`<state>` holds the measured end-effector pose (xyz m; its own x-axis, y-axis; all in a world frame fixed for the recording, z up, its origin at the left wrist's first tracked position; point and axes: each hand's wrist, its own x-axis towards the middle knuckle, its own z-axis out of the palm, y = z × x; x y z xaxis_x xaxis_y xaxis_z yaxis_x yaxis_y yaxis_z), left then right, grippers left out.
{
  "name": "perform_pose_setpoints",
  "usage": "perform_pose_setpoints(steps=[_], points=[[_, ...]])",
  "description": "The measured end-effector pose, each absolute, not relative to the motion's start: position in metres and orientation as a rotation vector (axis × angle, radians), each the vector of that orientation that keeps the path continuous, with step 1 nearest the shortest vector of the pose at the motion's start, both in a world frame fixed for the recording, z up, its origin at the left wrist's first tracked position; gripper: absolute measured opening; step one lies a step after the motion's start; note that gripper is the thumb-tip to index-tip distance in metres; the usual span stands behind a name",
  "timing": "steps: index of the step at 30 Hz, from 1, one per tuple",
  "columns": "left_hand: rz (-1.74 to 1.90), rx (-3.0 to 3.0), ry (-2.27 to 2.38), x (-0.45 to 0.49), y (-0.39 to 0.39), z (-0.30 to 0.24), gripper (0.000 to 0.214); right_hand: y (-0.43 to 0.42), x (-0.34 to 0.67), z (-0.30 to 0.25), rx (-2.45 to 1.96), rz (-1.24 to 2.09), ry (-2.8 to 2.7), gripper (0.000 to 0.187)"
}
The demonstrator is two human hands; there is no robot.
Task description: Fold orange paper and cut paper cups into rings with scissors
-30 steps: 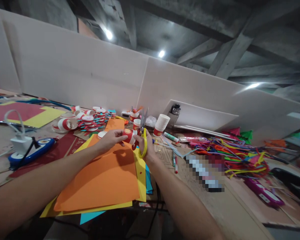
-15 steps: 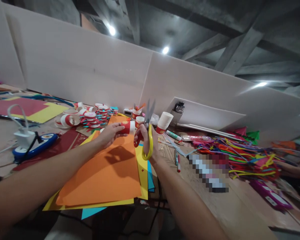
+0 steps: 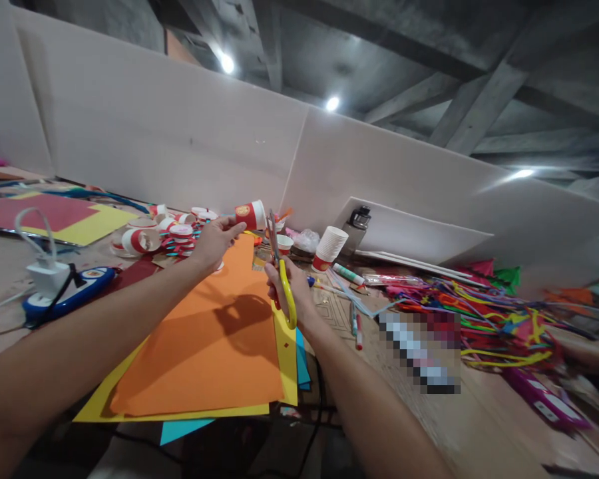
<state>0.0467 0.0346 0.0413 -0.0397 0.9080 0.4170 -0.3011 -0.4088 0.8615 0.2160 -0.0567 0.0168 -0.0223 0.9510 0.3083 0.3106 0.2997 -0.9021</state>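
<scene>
My left hand (image 3: 216, 241) grips a red and white paper cup (image 3: 250, 215) by its base, its mouth turned to the right. In my right hand (image 3: 290, 285) is a pair of scissors (image 3: 286, 286) with yellow and red handles. The blades point up beside the cup's rim; whether they touch it I cannot tell. Orange paper (image 3: 199, 359) lies below both hands on top of yellow and blue sheets. Behind the scissors stands another paper cup (image 3: 284, 245), and to its right a tall stack of paper cups (image 3: 330, 249).
Cut paper cups (image 3: 142, 241) lie at the left behind a blue power strip (image 3: 70, 294). A dark-capped bottle (image 3: 357, 227) leans at the white partition (image 3: 180, 133). Markers (image 3: 358, 329) and colourful pipe cleaners (image 3: 479, 306) spread over the right, where another person's hand (image 3: 582, 349) shows.
My left hand has raised the cup and tilted it upward. The scissors have swung to the left, bringing their blades close to the cup's rim.
</scene>
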Motion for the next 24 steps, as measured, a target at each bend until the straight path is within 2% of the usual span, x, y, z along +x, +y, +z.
perform_pose_setpoints(steps=[9,14,19,24], points=[[1.533,0.942,0.581,0.051,0.041,0.025,0.014,-0.057,0.221,0.016,-1.363,0.736,-1.682,0.03],[1.552,0.883,0.618,0.045,0.037,0.024,0.015,-0.055,0.223,0.008,-1.302,0.76,-1.695,0.027],[1.564,0.933,0.64,0.047,0.032,0.027,0.027,-0.056,0.221,0.011,-1.266,0.783,-1.697,0.026],[1.594,1.108,0.639,0.049,0.032,0.021,0.024,-0.059,0.22,0.015,-1.283,0.836,-1.685,0.03]])
